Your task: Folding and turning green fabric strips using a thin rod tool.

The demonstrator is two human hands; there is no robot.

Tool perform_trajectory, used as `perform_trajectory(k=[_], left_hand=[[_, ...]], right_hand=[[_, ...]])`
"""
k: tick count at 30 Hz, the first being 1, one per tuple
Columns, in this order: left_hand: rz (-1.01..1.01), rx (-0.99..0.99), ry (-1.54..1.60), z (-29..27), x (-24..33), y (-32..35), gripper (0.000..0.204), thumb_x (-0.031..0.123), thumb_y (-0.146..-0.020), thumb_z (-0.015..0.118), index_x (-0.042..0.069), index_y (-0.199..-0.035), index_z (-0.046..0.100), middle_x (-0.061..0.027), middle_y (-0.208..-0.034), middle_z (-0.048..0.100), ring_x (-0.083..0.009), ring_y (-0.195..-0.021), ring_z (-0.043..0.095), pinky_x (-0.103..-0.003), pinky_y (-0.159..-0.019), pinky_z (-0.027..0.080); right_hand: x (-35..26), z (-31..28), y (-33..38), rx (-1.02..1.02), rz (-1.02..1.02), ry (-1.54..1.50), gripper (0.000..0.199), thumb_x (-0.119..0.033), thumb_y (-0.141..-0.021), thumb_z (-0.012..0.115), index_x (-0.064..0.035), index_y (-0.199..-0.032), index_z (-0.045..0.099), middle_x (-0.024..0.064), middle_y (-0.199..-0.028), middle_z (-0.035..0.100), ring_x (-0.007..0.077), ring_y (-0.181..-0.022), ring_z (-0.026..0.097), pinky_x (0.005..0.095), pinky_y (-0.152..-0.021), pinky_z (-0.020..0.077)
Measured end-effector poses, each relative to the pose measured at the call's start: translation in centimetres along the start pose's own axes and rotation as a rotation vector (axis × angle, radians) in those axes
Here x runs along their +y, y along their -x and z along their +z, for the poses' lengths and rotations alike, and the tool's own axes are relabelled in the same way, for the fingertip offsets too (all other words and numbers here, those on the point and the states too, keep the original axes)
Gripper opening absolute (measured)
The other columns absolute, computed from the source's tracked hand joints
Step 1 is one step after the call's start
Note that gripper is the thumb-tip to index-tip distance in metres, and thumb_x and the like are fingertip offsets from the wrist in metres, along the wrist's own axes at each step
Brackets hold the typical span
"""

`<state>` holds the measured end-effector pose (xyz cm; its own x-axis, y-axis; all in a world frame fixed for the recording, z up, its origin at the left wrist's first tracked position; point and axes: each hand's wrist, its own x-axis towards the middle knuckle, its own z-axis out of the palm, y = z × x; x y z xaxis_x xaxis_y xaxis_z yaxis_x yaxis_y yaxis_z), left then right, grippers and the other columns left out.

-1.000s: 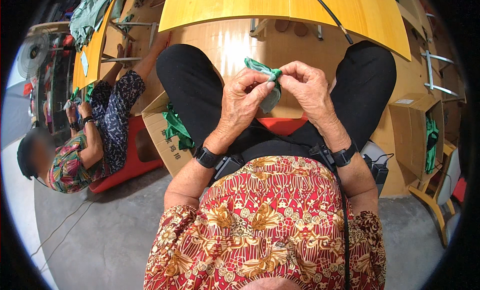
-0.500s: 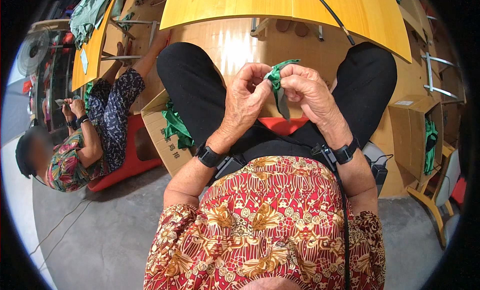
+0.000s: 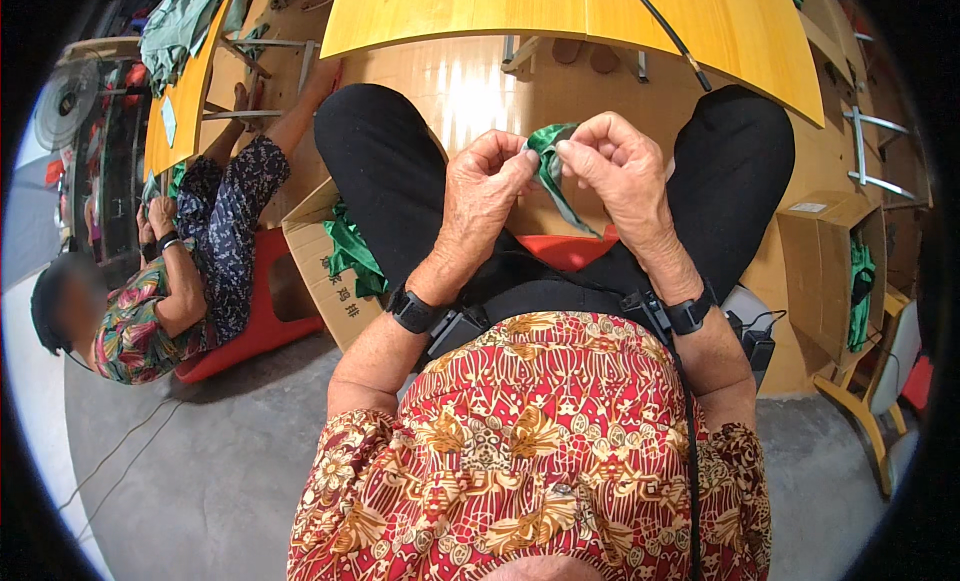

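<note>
Head view: both hands (image 3: 560, 181) pinch crumpled green fabric strip (image 3: 552, 156).

Green cloth strip (image 3: 552, 156). Blouse (image 3: 540, 451) red with gold and cream floral batik print. Trousers (image 3: 385, 171) black. Watch bands (image 3: 412, 309) black. Table (image 3: 560, 16) yellow-orange wood grain. Stool (image 3: 568, 249) red-orange. Box (image 3: 322, 271) brown cardboard, green cloth (image 3: 352, 253) inside. Co-worker's top (image 3: 135, 326) multicolour floral, trousers navy with small pale print, seat (image 3: 262, 311) red. Floor (image 3: 190, 461) grey concrete. Right box (image 3: 830, 271) brown, green inside.
</note>
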<state>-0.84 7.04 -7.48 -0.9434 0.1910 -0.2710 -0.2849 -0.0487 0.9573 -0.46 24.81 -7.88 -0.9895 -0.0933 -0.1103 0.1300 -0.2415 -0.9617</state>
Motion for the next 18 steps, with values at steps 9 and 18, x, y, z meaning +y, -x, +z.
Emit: perform_trajectory(k=[9, 18], left_hand=[[0.036, -0.005, 0.009, 0.6, 0.7, 0.3, 0.014, 0.014, -0.09, 0.064, 0.002, -0.096, 0.065, 0.0018, -0.079, 0.064, -0.0036, -0.07, 0.056, -0.018, -0.065, 0.045], [-0.175, -0.162, 0.317, 0.0, 1.1, 0.2, 0.017, 0.025, -0.092, 0.063, 0.008, -0.093, 0.06, 0.0072, -0.079, 0.055, -0.001, -0.07, 0.044, -0.017, -0.063, 0.036]], right_hand=[[1.2, 0.1, -0.1, -0.017, -0.094, 0.235, 0.012, -0.007, -0.084, 0.069, 0.0004, -0.091, 0.064, -0.0003, -0.078, 0.063, 0.0025, -0.068, 0.054, 0.0184, -0.061, 0.0457], [0.5, -0.5, 0.0, -0.207, 0.273, -0.419, 0.01, -0.009, -0.087, 0.063, -0.0031, -0.094, 0.065, -0.0003, -0.085, 0.065, 0.0048, -0.075, 0.057, 0.0194, -0.071, 0.0458]])
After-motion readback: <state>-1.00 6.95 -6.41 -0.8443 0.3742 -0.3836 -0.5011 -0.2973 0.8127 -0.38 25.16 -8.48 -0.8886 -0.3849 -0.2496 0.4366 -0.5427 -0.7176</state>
